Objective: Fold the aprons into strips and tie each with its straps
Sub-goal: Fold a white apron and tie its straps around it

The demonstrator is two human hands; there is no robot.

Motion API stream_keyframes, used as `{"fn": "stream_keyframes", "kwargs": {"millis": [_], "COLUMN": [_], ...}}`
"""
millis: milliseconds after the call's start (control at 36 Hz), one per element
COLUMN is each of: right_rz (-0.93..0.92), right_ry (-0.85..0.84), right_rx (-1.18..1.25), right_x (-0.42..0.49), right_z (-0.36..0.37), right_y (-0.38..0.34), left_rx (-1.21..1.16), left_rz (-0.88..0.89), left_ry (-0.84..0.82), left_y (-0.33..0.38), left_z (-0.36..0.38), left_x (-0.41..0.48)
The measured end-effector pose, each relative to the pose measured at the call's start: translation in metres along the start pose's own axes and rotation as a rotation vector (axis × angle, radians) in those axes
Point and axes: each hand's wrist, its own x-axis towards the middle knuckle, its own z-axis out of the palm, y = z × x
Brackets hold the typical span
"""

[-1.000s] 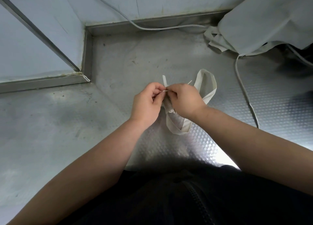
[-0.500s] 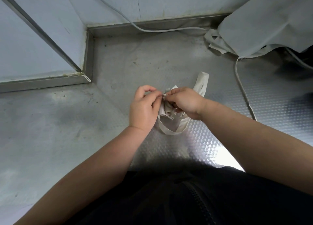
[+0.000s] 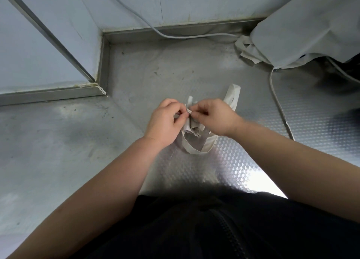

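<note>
Together, left hand (image 3: 165, 120) and right hand (image 3: 213, 117) pinch apron strap (image 3: 190, 102)

On the embossed grey steel bench (image 3: 78, 151), the small pale folded cloth apron bundle (image 3: 194, 129) is at the middle, between the left hand (image 3: 165, 120) and the right hand (image 3: 213, 117), which both pinch its strap ends above it. 1 flat pale strap loop (image 3: 194, 151) lies on the bundle's near side, and another (image 3: 232, 95) stands behind the right hand. The large pale heap of unfolded cloth aprons (image 3: 292, 28) fills the far right corner, well apart from the bundle. A thin pale strap (image 3: 280, 106) trails from the heap toward the near edge, right of the right hand. A round grey cable (image 3: 185, 37) runs along the far edge toward the heap.
</note>
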Motion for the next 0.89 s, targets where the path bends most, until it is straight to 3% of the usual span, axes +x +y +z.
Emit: {"fn": "stream_keyframes", "kwargs": {"millis": [83, 167, 306, 583, 667, 806, 889], "right_rz": [-0.111, -0.143, -0.119, -0.053, -0.023, 0.008, 0.037], "right_ry": [0.119, 0.064, 0.064, -0.003, -0.039, -0.051, -0.043], "right_rx": [-0.267, -0.575, -0.667, -0.418, -0.252, -0.031, -0.039], "right_x": [0.001, 0.006, 0.006, 0.001, -0.001, -0.009, -0.015], "right_z": [-0.002, -0.002, 0.002, 0.006, 0.012, 0.025, 0.032], "right_y": [0.014, 0.025, 0.03, 0.011, 0.003, -0.007, -0.005], "left_rx": [0.069, 0.207, 0.287, 0.336, 0.158, 0.086, 0.115], "left_rz": [-0.037, -0.024, 0.017, -0.076, -0.173, -0.263, -0.289], "left_ry": [-0.101, -0.179, -0.216, -0.241, -0.214, -0.398, -0.315], "left_y": [0.0, -0.006, -0.008, -0.014, -0.019, -0.01, -0.007], "left_z": [-0.004, -0.009, -0.02, -0.026, -0.029, -0.012, -0.003], "left_x": [-0.002, -0.008, -0.014, -0.029, -0.03, -0.036, -0.036]}}
